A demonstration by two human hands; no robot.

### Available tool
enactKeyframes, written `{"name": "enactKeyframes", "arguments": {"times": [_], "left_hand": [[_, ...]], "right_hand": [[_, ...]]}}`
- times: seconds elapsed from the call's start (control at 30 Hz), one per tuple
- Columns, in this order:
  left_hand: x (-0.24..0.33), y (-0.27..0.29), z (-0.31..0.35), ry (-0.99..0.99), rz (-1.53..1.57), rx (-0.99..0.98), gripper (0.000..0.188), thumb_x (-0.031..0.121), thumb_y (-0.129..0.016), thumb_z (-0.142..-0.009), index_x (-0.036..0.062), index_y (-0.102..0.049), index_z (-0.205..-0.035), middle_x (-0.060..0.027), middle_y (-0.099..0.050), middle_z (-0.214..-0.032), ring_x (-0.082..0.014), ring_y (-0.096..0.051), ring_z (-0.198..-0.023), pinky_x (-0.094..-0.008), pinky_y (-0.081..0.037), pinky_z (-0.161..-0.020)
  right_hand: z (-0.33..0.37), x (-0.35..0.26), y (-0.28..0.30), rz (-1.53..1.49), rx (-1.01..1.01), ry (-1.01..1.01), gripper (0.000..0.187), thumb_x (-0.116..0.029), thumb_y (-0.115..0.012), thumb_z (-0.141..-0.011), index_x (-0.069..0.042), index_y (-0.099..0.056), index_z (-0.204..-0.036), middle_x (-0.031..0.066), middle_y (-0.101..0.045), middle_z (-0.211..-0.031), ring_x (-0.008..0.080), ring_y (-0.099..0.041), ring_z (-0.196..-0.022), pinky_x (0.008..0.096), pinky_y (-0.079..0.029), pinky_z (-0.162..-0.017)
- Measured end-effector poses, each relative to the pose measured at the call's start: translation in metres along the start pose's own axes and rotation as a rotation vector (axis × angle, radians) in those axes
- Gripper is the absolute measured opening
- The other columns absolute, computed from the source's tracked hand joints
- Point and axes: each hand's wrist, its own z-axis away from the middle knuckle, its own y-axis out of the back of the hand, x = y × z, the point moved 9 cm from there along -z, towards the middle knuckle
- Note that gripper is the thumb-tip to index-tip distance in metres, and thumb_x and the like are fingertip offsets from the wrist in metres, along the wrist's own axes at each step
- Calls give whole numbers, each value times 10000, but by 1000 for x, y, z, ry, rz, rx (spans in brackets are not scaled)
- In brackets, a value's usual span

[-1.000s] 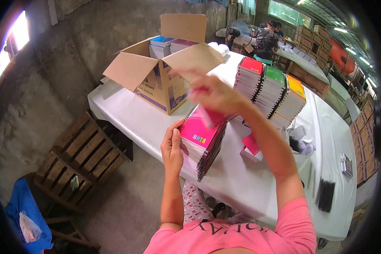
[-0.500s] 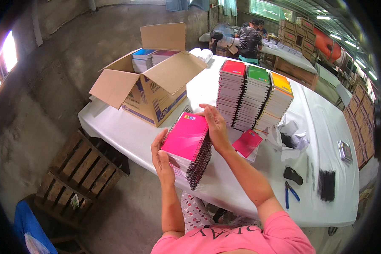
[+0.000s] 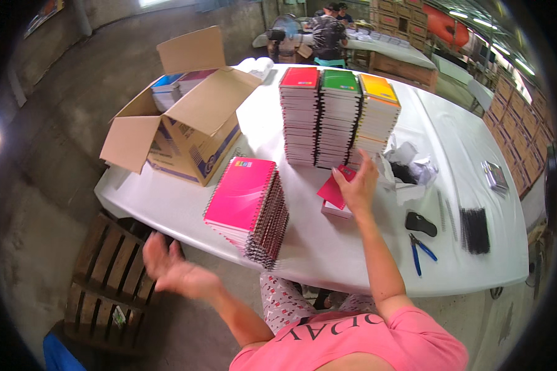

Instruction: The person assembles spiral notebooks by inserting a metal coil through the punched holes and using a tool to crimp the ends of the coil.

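Note:
My right hand [image 3: 360,188] is at a small pink-covered notebook [image 3: 333,191], with thumb and fingers closed on its far right edge. White pages show below the cover's near edge. My left hand [image 3: 178,267] is in the air past the table's left front edge, slightly blurred, fingers apart and holding nothing. Between the hands stands a stack of pink spiral notebooks [image 3: 244,191], its dark coils facing right and touching neither hand. Behind my right hand rise three tall notebook stacks: red [image 3: 301,117], green [image 3: 340,120] and yellow [image 3: 377,117].
An open cardboard box [image 3: 192,148] with notebooks inside stands at the back left. At right lie a crumpled plastic bag [image 3: 414,161], a black object [image 3: 419,224], blue-handled pliers [image 3: 422,252] and black coils [image 3: 474,230]. A wooden slatted seat [image 3: 108,266] stands left; people [image 3: 328,36] sit far behind.
Both hands have come off the pink spiral stack. The left swung left past the table edge; the right moved right onto the small pink notebook. The view has shifted.

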Motion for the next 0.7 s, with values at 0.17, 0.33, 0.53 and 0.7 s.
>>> {"name": "enactKeyframes", "arguments": {"times": [0.17, 0.33, 0.53, 0.7], "left_hand": [[126, -1, 58, -574, 383, 95, 484, 491, -367, -938, 51, -475, -1110, -140, -503, -1169, -279, -502, -1065, -398, -415, -861], [116, -97, 124, -431, 348, -689, 308, 337, -500, -891, 58, -493, -1021, -153, -500, -1151, -283, -523, -980, -374, -440, -838], [-8, -176, 195, 167, -109, -1089, 480, 129, -612, -832, 19, -437, -1266, -177, -479, -1228, -303, -480, -1121, -393, -410, -904], [-83, -192, 238, -125, -499, -1296, 561, 175, -583, -868, 1, -350, -1348, -236, -373, -1361, -386, -379, -1254, -437, -307, -1025]], "right_hand": [[62, 125, -43, -429, -476, -696, 800, -283, -813, -651, -15, -425, -1297, 127, -613, -943, 193, -598, -859, 323, -478, -711], [41, 127, -28, -256, -583, -539, 760, -187, -815, -631, 14, -454, -1268, 144, -652, -903, 208, -632, -776, 329, -482, -703], [34, 115, 2, -400, -321, -341, 754, -22, -728, -690, -44, -356, -1345, 173, -631, -998, 250, -640, -902, 346, -499, -795], [29, 92, -3, -736, -155, -409, 790, 79, -627, -759, -109, -234, -1418, 127, -619, -1031, 197, -614, -865, 310, -500, -793]]}}
